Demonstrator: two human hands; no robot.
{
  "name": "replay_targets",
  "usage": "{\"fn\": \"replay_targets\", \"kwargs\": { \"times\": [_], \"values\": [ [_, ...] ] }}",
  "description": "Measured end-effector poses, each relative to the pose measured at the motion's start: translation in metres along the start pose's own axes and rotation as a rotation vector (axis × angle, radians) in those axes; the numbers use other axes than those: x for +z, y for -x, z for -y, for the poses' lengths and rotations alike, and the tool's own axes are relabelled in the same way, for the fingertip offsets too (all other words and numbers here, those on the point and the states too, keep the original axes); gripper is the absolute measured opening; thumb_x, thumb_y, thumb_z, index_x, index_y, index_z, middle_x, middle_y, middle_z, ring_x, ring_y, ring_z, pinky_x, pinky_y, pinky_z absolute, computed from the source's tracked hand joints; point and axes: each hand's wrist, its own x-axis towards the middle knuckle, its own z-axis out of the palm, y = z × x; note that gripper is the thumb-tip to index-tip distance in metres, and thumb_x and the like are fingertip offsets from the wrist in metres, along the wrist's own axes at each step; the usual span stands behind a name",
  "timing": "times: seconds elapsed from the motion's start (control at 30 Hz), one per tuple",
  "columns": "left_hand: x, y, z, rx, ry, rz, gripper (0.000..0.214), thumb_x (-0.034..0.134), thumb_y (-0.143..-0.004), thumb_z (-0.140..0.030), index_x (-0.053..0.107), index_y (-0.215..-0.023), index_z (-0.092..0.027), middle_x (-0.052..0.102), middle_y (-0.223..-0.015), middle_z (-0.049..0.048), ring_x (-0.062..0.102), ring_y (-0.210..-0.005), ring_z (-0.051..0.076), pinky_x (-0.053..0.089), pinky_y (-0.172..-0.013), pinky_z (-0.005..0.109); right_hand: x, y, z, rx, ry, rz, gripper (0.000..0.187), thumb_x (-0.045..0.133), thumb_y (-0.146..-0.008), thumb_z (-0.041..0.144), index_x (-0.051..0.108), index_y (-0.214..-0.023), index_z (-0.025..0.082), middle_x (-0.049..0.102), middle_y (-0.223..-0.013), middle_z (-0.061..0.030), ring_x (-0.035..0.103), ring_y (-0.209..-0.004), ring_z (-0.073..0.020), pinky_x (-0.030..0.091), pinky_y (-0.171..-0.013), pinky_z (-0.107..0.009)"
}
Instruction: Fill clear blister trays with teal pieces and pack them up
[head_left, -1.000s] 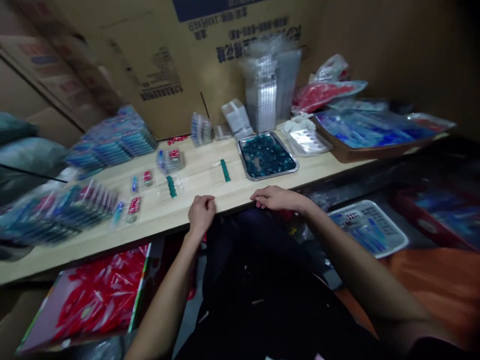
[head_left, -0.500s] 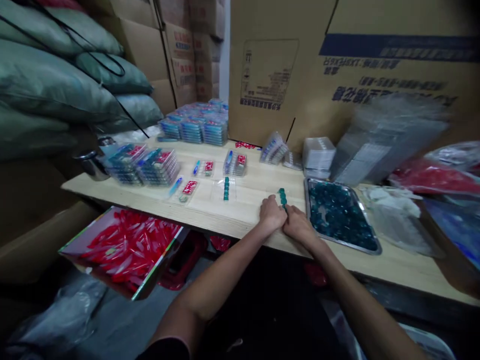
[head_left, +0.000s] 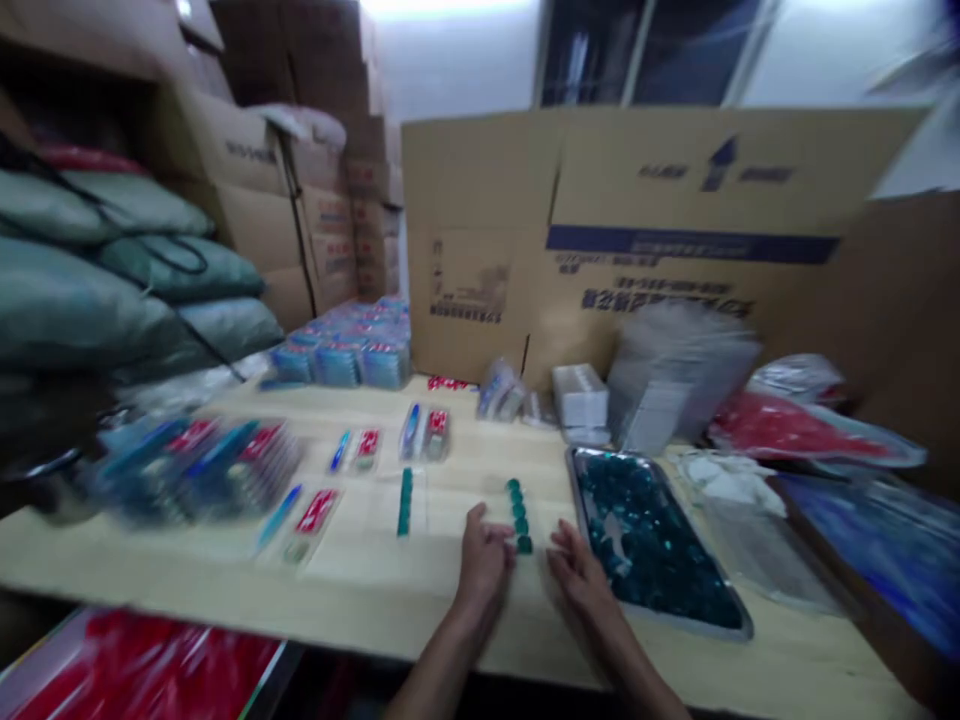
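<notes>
A short row of dark green, shiny pieces (head_left: 519,518) lies on the table between my two hands. My left hand (head_left: 484,558) is at its left, fingers apart, with fingertips close to the lower pieces; whether they touch is blurred. To the right of the row, my right hand (head_left: 583,575) is open, its fingers spread and holding nothing. A metal tray (head_left: 739,625) full of similar green pieces (head_left: 652,540) stands just beyond my right hand. Further left, another green row (head_left: 405,502) rests on a clear plastic sheet.
Left on the table are blue pens (head_left: 279,518), red-and-white cards (head_left: 316,510) and stacked blister packs (head_left: 247,470). White boxes (head_left: 581,400) and clear plastic trays (head_left: 667,370) stand behind, before a large carton (head_left: 480,220). A box of red items (head_left: 150,670) sits below the table edge.
My hands have moved apart; the right has let go of the green row and drawn off to the right. The camera has tilted up, showing the wall and window.
</notes>
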Motion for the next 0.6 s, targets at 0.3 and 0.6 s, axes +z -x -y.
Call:
{"fn": "replay_targets", "kwargs": {
  "times": [0.3, 0.6],
  "values": [
    [0.005, -0.028, -0.016, 0.227, -0.184, -0.034, 0.083, 0.073, -0.061, -0.058, 0.05, -0.127, -0.012, 0.064, -0.094, 0.0103, 0.064, -0.074, 0.022, 0.054, -0.069, 0.035, 0.006, -0.016, 0.049, 0.212, -0.624, 0.136, 0.059, 0.078, -0.056, 0.046, 0.058, -0.105, 0.02, 0.069, -0.081, -0.0038, 0.068, -0.07, -0.0204, 0.049, -0.057, -0.027],
    [0.039, -0.004, -0.075, 0.293, -0.267, 0.055, 0.076, 0.07, -0.07, -0.057, 0.048, -0.132, -0.019, 0.063, -0.124, 0.0167, 0.07, -0.099, 0.027, 0.058, -0.085, 0.038, 0.031, -0.013, 0.057, -0.41, 0.082, 0.069, 0.066, 0.059, -0.071, 0.023, 0.059, -0.136, 0.033, 0.065, -0.132, -0.0068, 0.055, -0.128, -0.033, 0.043, -0.11, -0.045]
  ]
}}
